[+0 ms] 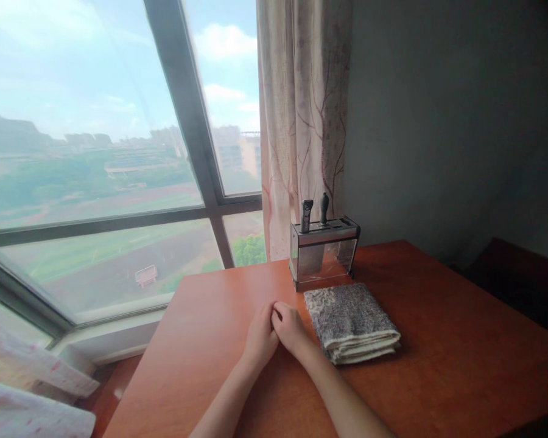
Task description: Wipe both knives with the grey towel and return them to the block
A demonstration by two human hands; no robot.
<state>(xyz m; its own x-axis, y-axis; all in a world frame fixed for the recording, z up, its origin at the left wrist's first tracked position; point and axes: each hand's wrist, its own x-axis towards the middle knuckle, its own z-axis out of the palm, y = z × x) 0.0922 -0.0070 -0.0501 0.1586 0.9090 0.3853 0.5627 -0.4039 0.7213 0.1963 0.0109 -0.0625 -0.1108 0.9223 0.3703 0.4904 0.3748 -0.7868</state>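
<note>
A: Head view. Towel point(354, 313)?

B: Folded flat on the surface point(201, 331), block point(322, 238) just beyond it. Long axis hard to judge; seems to run from the block end toward the person.

A: Hands, taken from the towel?

B: Both to its left. Right hand point(292, 328) nearer, between towel and left hand point(260, 334); towel lies rightward of the fingers, apart from them.

A: Fingers?

B: Drawn together, hand against hand. No object seen in them. Partly hidden; cannot tell how far closed.
</note>
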